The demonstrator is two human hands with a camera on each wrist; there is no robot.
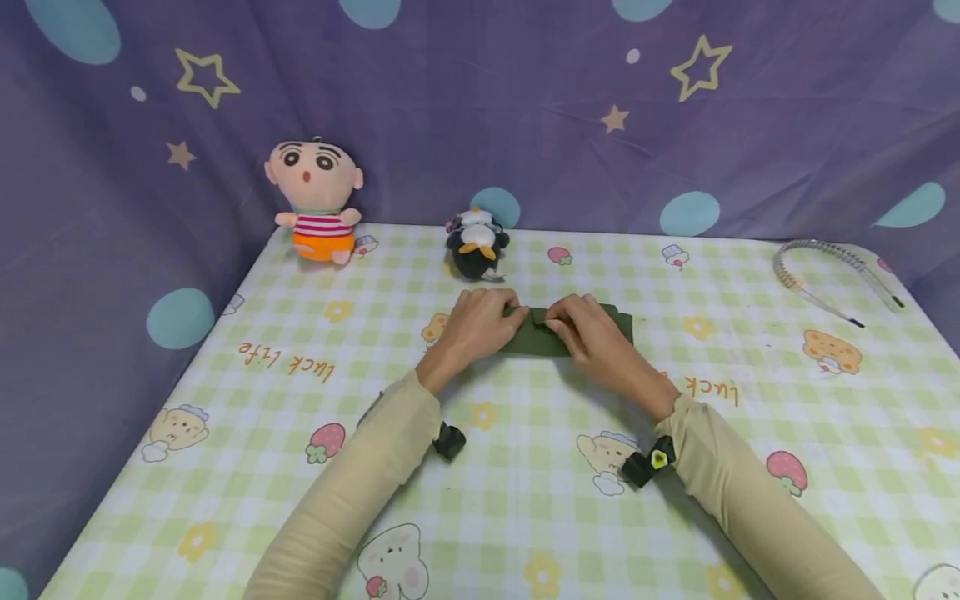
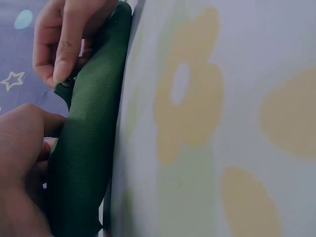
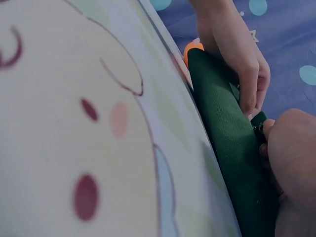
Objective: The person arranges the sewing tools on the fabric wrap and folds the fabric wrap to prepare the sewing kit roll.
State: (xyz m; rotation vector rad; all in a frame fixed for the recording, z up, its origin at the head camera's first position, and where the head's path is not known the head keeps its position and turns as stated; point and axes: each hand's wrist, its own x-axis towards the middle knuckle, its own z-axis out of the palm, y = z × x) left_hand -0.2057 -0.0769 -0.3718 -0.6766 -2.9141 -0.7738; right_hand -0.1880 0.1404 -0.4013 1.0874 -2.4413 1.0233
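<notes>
A long dark green case (image 1: 536, 343) with a grained, leather-like surface lies on the table in front of the person. My left hand (image 1: 480, 321) grips its left part, the fingertips partly hidden behind the upper edge. At the middle of that edge, my right hand (image 1: 596, 337) pinches a small green tab (image 2: 64, 91) between thumb and forefinger. A round metal snap (image 3: 260, 127) shows on the tab in the right wrist view. Both hands work close together, with the tab between them.
Behind the case sits a penguin plush (image 1: 477, 243). A doll in a striped shirt (image 1: 318, 204) leans at the back left, and a headband (image 1: 806, 292) lies at the back right. The checked tablecloth (image 1: 525, 467) ends at a purple curtain (image 1: 480, 100).
</notes>
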